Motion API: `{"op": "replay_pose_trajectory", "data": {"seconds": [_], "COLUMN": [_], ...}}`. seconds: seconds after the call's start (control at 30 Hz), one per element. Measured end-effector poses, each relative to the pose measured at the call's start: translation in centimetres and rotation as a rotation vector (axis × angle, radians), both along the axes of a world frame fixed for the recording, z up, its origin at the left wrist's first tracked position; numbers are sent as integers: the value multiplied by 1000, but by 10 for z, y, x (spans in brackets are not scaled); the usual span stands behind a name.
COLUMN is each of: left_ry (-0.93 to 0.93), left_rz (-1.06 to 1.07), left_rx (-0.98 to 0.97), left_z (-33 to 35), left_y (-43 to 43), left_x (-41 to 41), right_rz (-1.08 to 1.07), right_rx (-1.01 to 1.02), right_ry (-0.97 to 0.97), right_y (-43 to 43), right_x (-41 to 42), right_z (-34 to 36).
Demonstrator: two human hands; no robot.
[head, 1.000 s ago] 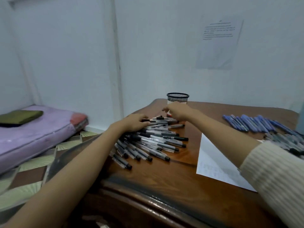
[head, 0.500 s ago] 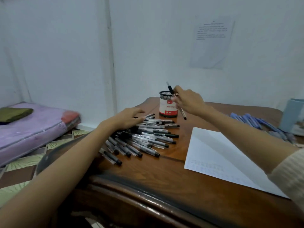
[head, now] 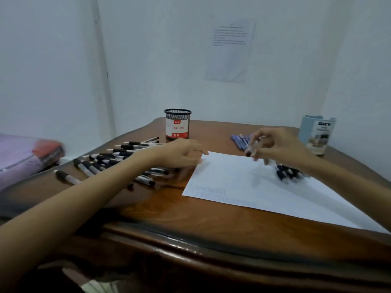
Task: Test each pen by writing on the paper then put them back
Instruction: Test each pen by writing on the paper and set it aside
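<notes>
Head view: a dark wooden table (head: pixel 190 225) with a rounded, curving near edge. A band of bare wood lies between that edge and one white paper (head: pixel 243 187), whose right side runs out of frame. Faint writing lines its near left corner, too pale to read.

My left hand (head: pixel 179 154) sits at the paper's far left corner, fingers loosely bent and blurred; I cannot tell whether it holds anything. Under and left of its wrist lies a heap of black pens (head: pixel 118 157), well over a dozen, overlapping too much to count. One lies apart near the table's left edge.

My right hand (head: pixel 283 144) hovers over the paper's far side, pinching one blurred pen (head: pixel 251 149). Below it a few dark pens (head: pixel 288 174) lie on the paper. Several blue pens (head: pixel 240 140) lie behind.

There are two holders. The mesh cup (head: pixel 177 125) is labelled "Ball Pens"; the blue holder (head: pixel 317 134) is printed "DIY". One notice (head: pixel 230 49) hangs on the wall, unreadable.
</notes>
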State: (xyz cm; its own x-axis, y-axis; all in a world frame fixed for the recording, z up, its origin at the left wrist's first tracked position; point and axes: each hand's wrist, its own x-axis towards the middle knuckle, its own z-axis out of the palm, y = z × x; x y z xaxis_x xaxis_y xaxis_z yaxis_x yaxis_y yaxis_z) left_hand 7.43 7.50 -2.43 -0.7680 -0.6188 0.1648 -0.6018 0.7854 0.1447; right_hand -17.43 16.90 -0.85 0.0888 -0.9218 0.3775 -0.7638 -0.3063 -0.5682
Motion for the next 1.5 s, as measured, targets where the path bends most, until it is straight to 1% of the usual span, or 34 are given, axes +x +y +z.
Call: {"op": "replay_pose_trajectory", "data": {"seconds": [0.03, 0.07, 0.13, 0.17, 0.27, 0.3, 0.47, 0.6, 0.7, 0.77, 0.83, 0.93, 0.97, 1.0, 1.03, 1.07, 1.13, 1.23, 1.33, 1.5], "left_ry": [-5, -6, -25, -46, -83, -81, -88, -87, -93, -96, -91, -99, -103, -104, -105, -106, -109, -112, -108, -106], "left_rz": [-12, -21, -27, -27, -11, -8, -10, -15, -12, -6, -9, -12, -12, -10, -8, -6, -5, -5, -2, -9], "left_rx": [9, 14, 5, -3, 2, 7, 3, 16, 27, 33, 35, 31, 30, 31, 32, 31, 27, 33, 38, 27], "left_z": [-1, -3, -7, -9, -13, -14, -17, -16, -15, -15, -14, -13, -12, -12, -12, -12, -12, -12, -12, -13], "left_y": [2, 2, 2, 2, 3, 3, -1, -2, -2, -2, 0, 3, 3, 3, 3, 3, 2, 1, 1, 0], "left_x": [-6, -11, -14, -14, -11, -9, -8, -8, -9, -9, -9, -9, -9, -9, -9, -9, -9, -9, -10, -10], "right_rz": [-22, -24, -9, 4, 87, 115, 180, 132, 108, 94, 66, 30, 48, 66, 84, 102, 169, 220, 124, 107], "right_rx": [-105, -162, -171, -142, 47, 98, 218, 250, 270, 278, 309, 348, 355, 364, 368, 381, 385, 292, 199, 153], "right_ry": [32, 37, 6, -30, -295, -353, -424, -505, -513, -557, -665, -1014, -1108, -1145, -1121, -1054, -862, -657, -578, -533], "right_y": [2, 4, 7, 7, 9, 10, 12, 11, 9, 9, 8, 11, 11, 12, 14, 17, 21, 25, 22, 17], "right_x": [0, 1, 3, 3, 5, 7, 14, 17, 20, 23, 25, 30, 32, 36, 40, 46, 53, 61, 61, 58], "right_z": [-2, -1, 1, 2, 2, 0, -7, -8, -13, -13, -11, -18, -22, -26, -30, -32, -34, -34, -37, -42]}}
